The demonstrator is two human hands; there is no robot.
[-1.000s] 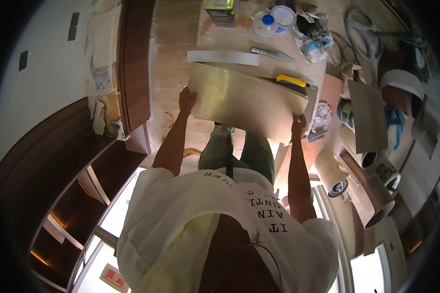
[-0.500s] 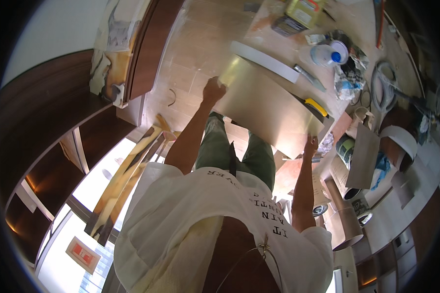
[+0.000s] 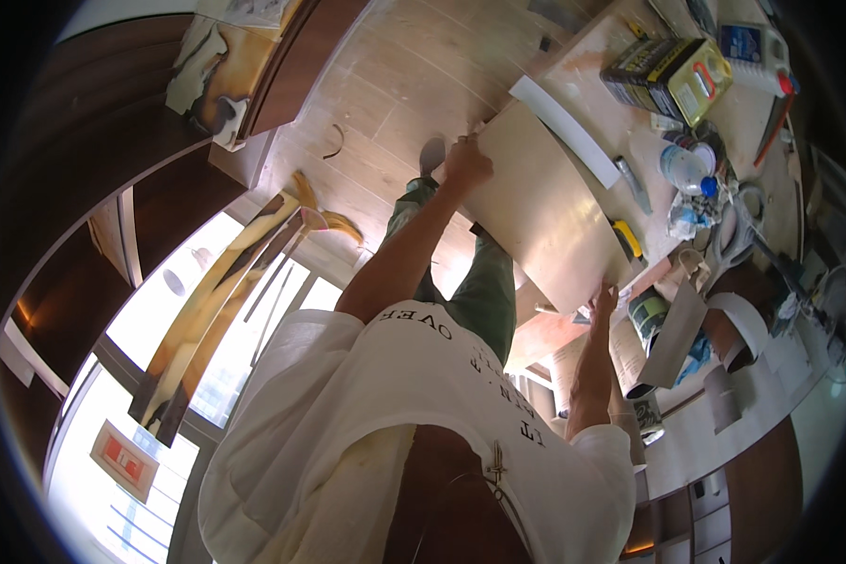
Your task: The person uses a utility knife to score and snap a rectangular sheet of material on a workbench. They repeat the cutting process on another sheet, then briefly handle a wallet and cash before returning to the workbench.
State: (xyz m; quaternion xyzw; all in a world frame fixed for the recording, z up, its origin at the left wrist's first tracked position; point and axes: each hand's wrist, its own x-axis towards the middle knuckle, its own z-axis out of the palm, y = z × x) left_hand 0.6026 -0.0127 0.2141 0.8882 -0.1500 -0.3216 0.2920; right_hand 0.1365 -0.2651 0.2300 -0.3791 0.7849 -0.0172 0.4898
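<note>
Wood-plank floor [image 3: 395, 85] below, dark shelving [image 3: 85, 235] to the left, cluttered desk [image 3: 771, 376] to the right. Held between both hands: large pale sheet [image 3: 536, 202], bowed slightly, above the floor and the desk's edge. Long axis running from upper left to lower right, one hand at each end. Left hand [image 3: 465, 162] at the far upper-left end, fingers closed over that edge. Right hand [image 3: 603, 303] at the near lower-right corner, fingers pressed to the edge, apparently gripping, though hard to make out. Right end closer to the body, left arm stretched further out. Just beyond the sheet: long white strip [image 3: 564, 117], grey knife [image 3: 633, 183], yellow tool [image 3: 627, 240], clear bottle with blue cap [image 3: 686, 169], yellow can [image 3: 696, 80], rolls of paper [image 3: 686, 320] beside the right wrist.
</note>
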